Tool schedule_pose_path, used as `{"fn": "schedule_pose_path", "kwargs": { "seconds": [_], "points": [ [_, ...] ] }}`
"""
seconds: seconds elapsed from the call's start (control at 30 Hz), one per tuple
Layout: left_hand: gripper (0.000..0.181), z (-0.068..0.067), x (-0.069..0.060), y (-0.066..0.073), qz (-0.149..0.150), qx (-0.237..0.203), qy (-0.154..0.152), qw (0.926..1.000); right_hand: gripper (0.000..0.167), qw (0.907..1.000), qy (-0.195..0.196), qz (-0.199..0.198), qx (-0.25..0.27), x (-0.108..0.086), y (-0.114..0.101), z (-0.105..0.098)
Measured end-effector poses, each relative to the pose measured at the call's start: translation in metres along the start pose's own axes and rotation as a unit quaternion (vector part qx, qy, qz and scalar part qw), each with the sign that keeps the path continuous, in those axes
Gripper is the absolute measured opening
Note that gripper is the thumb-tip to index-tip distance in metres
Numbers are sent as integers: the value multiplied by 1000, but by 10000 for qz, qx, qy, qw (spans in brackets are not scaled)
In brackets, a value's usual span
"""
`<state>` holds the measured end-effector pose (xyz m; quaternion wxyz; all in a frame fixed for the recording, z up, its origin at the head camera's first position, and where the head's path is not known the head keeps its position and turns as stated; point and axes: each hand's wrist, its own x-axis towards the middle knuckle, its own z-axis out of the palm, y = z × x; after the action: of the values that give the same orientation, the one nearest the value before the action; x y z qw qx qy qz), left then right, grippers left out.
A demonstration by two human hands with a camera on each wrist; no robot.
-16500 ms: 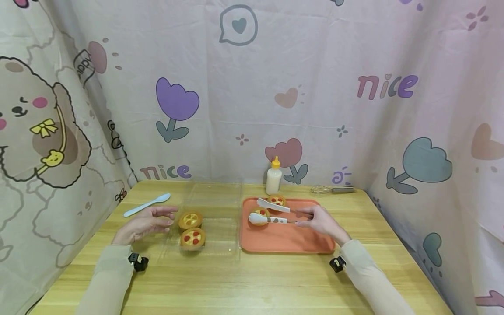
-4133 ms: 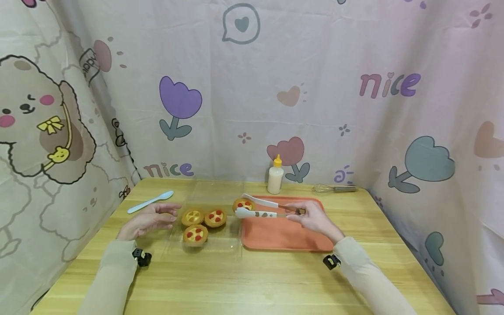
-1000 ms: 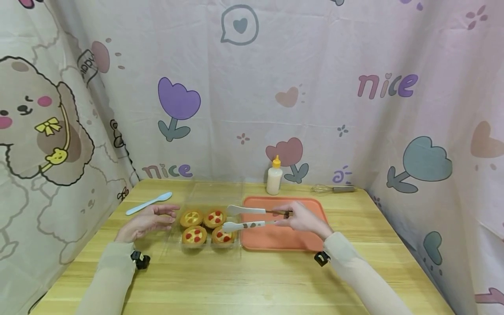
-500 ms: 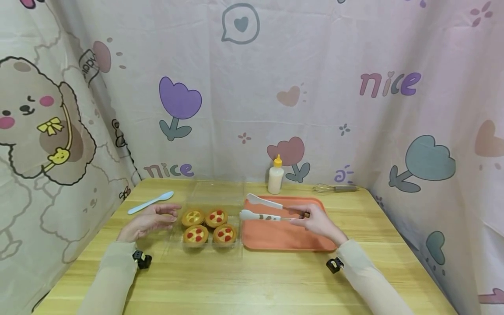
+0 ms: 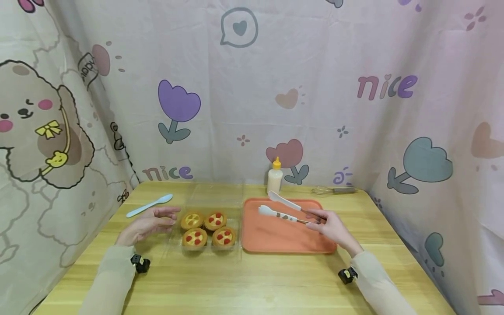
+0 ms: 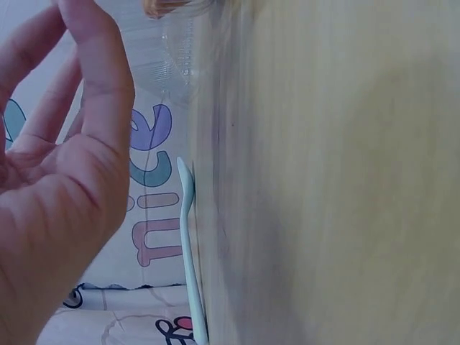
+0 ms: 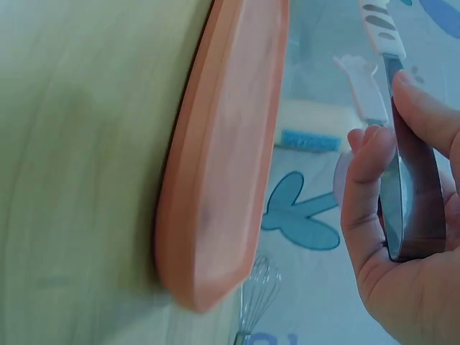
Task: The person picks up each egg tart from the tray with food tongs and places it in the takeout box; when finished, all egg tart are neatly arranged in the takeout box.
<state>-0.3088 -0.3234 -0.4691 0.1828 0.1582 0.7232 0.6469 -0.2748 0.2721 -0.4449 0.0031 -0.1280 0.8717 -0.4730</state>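
My right hand point(image 5: 332, 227) holds a pair of tongs point(image 5: 289, 216) with white, cat-paw-shaped tips and metal arms; fingers and thumb grip the metal part in the right wrist view. The tips stand apart with nothing between them, above the orange tray point(image 5: 291, 238). Left of the tray lies a clear plastic box point(image 5: 214, 190) with its lid raised. Several small tarts sit inside: a yellow-topped tart point(image 5: 192, 221) and red-dotted ones, such as the front right tart point(image 5: 223, 237). My left hand point(image 5: 147, 224), fingers loosely bent and holding nothing, hovers beside the box's left edge; contact is unclear.
A light blue spoon point(image 5: 149, 205) lies at the back left of the wooden table point(image 5: 252, 284). Behind the tray stands a white squeeze bottle point(image 5: 274, 179) with a yellow cap. A whisk point(image 5: 334, 190) lies at the back right, near the curtain point(image 5: 244, 87).
Two red-dotted tarts have gone from the tray into the plastic box, the last let go within about four seconds. The tongs then moved right, back over the tray. The left hand stays put.
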Motion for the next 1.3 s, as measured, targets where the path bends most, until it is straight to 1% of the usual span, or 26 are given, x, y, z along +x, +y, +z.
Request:
{"fn": "schedule_pose_path", "kwargs": {
  "seconds": [0.07,0.2,0.27,0.37,0.53,0.7,0.8,0.93,1.07,1.23,1.3],
  "points": [
    [60,0,-1,-1,-34,42,24,10000,52,9997,73,181,112,-3,3,-4],
    [62,1,-1,-1,-79,31,65,9999,55,9989,262,361,107,-8,9,-12],
    [62,1,0,-1,-89,41,91,9999,57,9986,286,428,121,-11,11,-15],
    [61,2,0,1,-99,66,103,9999,61,9969,383,620,280,-17,16,-19],
    [60,2,0,1,-75,22,63,10000,63,9945,583,704,506,-22,22,-26],
    [61,3,0,2,-133,-102,90,9998,65,9915,769,789,689,-26,27,-33],
    [61,3,-1,2,-152,-154,91,9997,67,9905,896,837,631,-29,32,-37],
    [61,2,-1,2,-171,-188,94,9996,64,9891,1068,893,486,-33,38,-40],
    [61,1,-1,2,-215,-225,121,9994,61,9877,1154,937,474,-36,41,-43],
    [61,1,-2,2,-222,-245,84,9994,61,9867,1242,918,513,-39,46,-45],
    [60,1,-2,2,-217,-282,68,9993,60,9855,1337,897,540,-40,48,-46]
  ]
}}
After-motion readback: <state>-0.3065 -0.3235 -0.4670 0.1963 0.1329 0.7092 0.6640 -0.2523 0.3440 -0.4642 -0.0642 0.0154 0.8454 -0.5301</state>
